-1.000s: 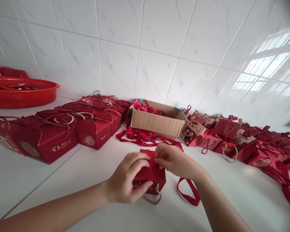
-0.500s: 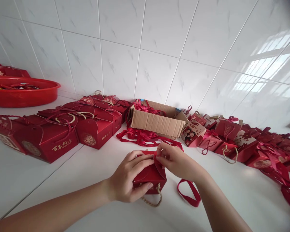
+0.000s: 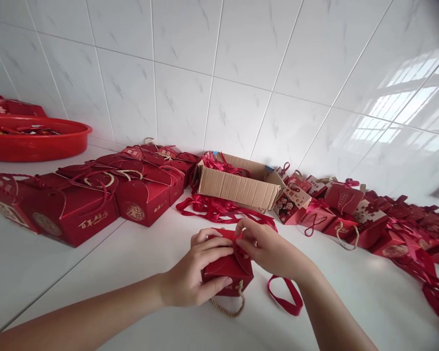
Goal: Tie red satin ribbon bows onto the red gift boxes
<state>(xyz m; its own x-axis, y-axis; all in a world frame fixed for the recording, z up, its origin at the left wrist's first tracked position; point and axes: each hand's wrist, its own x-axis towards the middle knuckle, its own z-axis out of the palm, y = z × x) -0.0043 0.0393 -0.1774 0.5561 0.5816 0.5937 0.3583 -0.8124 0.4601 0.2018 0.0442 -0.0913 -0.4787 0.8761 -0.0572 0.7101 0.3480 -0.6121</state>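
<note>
A small red gift box (image 3: 229, 268) with gold lettering sits on the white tabletop. My left hand (image 3: 199, 265) is closed around its left side, fingers across the top and thumb along the near face. At the box's right end, my right hand (image 3: 254, 243) pinches the raised edge of a red flap (image 3: 237, 243); its fingertips are partly hidden. A beige rope handle (image 3: 229, 312) hangs in a loop from the near side. To the right, under my right forearm, a red ribbon (image 3: 289, 300) lies in a loop, one part out of sight.
Behind the gift box stands an open cardboard box (image 3: 237, 187) holding red ribbons, with more ribbons (image 3: 219, 207) heaped before it. Larger red boxes (image 3: 142, 200) crowd the left. Small decorated boxes (image 3: 292, 204) line the right. A red basin (image 3: 36, 144) stands far left, near the tiled wall.
Both hands keep almost the same grip. The gift box and the left fingers have shifted very slightly.
</note>
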